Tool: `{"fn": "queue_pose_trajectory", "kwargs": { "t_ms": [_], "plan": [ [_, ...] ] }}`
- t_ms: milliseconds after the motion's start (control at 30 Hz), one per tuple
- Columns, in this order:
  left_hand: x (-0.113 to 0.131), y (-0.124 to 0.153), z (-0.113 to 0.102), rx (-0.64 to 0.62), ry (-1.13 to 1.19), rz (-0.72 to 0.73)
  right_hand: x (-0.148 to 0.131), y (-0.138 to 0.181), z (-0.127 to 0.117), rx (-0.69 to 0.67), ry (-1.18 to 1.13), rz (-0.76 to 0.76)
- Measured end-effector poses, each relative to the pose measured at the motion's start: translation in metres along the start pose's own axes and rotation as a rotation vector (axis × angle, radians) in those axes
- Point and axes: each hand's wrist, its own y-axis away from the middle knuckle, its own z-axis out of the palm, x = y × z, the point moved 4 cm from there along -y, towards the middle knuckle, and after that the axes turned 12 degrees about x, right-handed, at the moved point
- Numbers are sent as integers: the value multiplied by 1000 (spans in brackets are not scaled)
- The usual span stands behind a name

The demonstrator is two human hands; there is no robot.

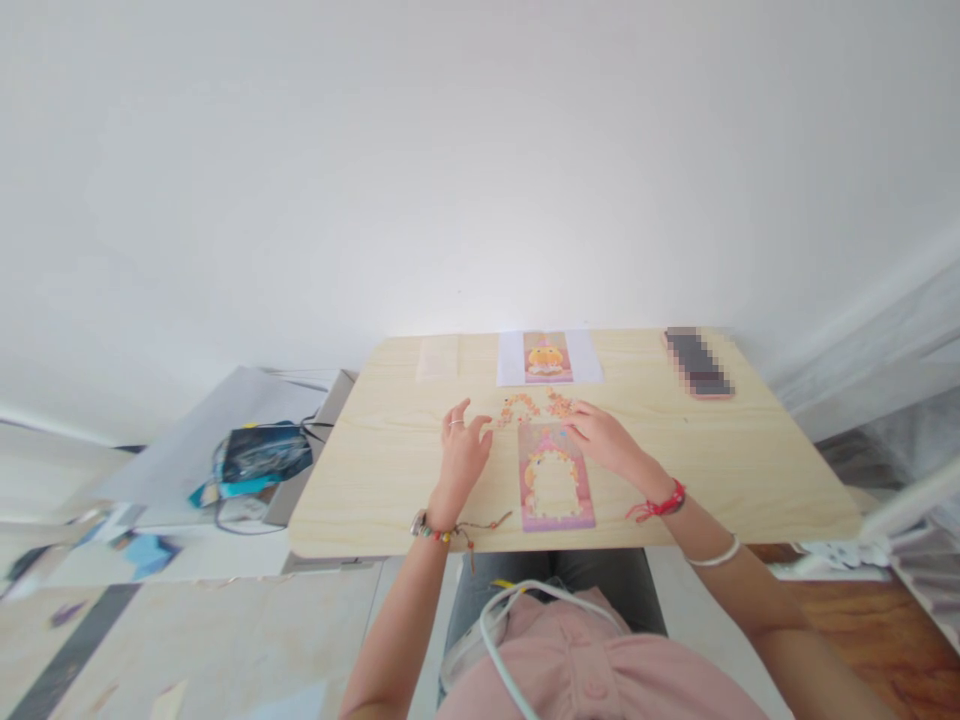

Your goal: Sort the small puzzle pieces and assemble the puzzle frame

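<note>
A jigsaw puzzle (pixel 532 505) lies near the front of the table, its purple-pink border joined around an open middle. Small orange loose puzzle pieces (pixel 517 402) lie just beyond it. My left hand (pixel 466 450) hovers left of these pieces, fingers spread and holding nothing. At the puzzle's upper right corner is my right hand (pixel 606 438), fingers drawn together beside a second cluster of pieces (pixel 556 402). Whatever may be between its fingertips is too small to make out. Behind the pieces, a printed reference picture (pixel 547 358) shows an orange pumpkin-like figure.
A pale translucent sheet (pixel 438 358) lies at the table's back left. A dark phone (pixel 699 362), pixelated, is at the back right. The white wall borders the table's (pixel 360 470) far edge. To the left, a box (pixel 266 455) holds packets and cables. A white cable (pixel 491 640) crosses my lap.
</note>
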Motion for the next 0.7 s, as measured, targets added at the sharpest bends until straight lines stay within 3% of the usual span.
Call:
{"fn": "queue_pose_trajectory", "kwargs": {
  "t_ms": [167, 333, 533, 700],
  "plan": [
    [-8, -5, 8, 6, -31, -43, 22, -9, -7, 34, -82, 56],
    [-2, -23, 18, -18, -36, -48, 38, -5, -5, 38, -65, 91],
    [16, -48, 34, -117, -130, -81, 38, -1, -1, 4, -85, 62],
    [22, -52, 43, -171, -202, -130, 34, 4, -2, 3, -111, 59]
  ]
}}
